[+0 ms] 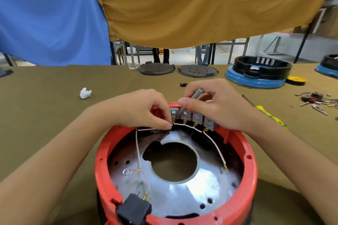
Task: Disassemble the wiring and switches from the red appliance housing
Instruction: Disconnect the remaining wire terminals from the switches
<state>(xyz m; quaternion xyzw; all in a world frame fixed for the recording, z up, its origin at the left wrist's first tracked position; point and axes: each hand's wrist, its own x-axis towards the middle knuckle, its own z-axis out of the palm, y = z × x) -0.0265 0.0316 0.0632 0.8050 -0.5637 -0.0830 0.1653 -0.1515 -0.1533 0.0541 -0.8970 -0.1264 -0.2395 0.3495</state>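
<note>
The red appliance housing (250, 157) stands open-side up on the olive-covered table (45, 115), close in front of the person, with a shiny metal plate (182, 193) inside it that has a round hole in the middle. Along the far rim sits a row of four grey switches (193, 117), joined by a white wire (214, 140) with brass terminals; another thin wire (137, 150) runs down the left inner side towards a black plug socket (133, 210) at the near rim.

The left hand (139, 109) rests on the far rim, its thumb and forefinger pinching the white wire at the terminal of the leftmost switch. The right hand (214, 104) grips a grey metal tool (192, 98), held slanting with its tip down between the first two switches.

Beyond lie a white crumpled scrap (85, 93), two dark round lids (198, 70), a black and blue housing (259, 73), and a small yellow disc (295, 80). To the right are a yellow-and-green screwdriver (268, 115) and a heap of loose wires and parts (316, 100). Blue (51, 16) and mustard cloths (201, 5) hang behind
</note>
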